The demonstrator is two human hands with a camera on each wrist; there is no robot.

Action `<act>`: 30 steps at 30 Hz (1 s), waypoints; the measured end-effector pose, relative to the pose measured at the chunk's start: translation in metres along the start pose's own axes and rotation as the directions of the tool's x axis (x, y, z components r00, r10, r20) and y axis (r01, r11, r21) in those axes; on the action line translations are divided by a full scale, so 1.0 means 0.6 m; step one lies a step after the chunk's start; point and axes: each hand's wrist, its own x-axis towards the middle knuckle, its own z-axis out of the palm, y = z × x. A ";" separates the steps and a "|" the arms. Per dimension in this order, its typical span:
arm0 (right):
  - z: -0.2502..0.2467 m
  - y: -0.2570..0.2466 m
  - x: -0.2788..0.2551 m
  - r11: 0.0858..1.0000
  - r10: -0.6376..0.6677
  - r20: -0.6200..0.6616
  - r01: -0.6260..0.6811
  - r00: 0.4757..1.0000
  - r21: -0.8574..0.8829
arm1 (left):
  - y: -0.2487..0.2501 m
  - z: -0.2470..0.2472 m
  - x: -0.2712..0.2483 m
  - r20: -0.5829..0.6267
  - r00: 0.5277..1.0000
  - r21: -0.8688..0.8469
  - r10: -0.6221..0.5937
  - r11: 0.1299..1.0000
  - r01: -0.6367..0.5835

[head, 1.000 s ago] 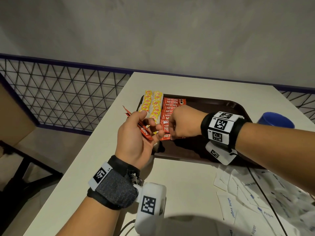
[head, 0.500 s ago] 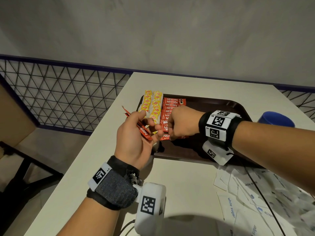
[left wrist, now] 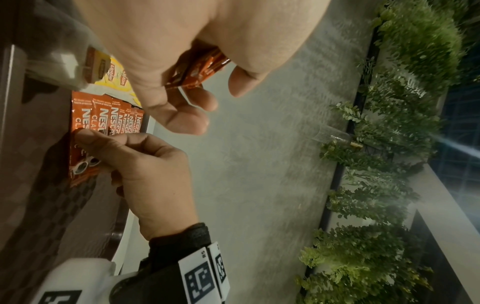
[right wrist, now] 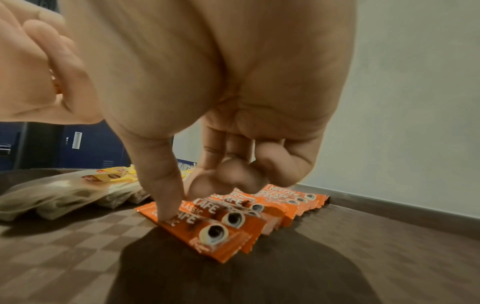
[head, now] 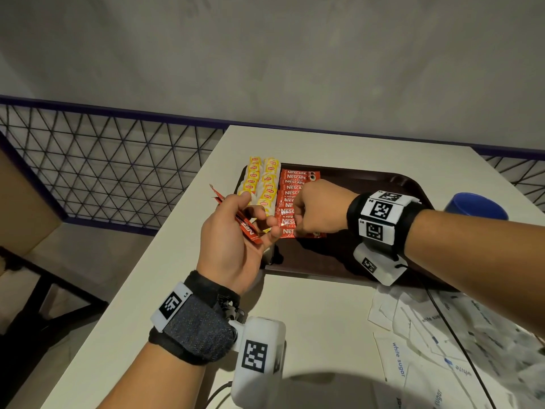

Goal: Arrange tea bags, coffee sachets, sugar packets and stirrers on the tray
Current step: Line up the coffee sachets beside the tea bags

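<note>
Laying the nearest coffee sachet into its overlapped row on the tray.

From the head view, your left hand (head: 233, 240) grips the spare sachets (head: 246, 225) beside the tray (head: 368, 184); keep them clear. At the left wrist, align edges with the tea bags (left wrist: 118, 77). At the right wrist, your right hand (right wrist: 207, 115) curls, thumb pressing the nearest coffee sachet (right wrist: 207, 232); press flat, then lift straight.

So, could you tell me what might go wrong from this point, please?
The right hand presses a thumb on the nearest sachet of the overlapped coffee row; a slip could skew that row. The left hand grips spare sachets loosely, so one may drop. The sugar packets lie under the right forearm and could get swept.
</note>
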 end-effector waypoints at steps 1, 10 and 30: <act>-0.001 -0.001 0.001 1.000 -0.001 -0.002 0.001 1.000 0.001 | 0.000 0.000 0.000 -0.001 1.000 -0.001 0.000 1.000 0.000; -0.021 0.038 -0.023 0.995 0.065 -0.105 -0.057 0.992 0.076 | -0.002 -0.001 0.001 -0.001 1.000 0.003 -0.002 1.000 0.002; 0.003 0.036 -0.052 0.998 -0.005 0.096 -0.001 0.995 0.061 | 0.000 0.000 0.000 -0.002 1.000 -0.005 -0.003 1.000 0.003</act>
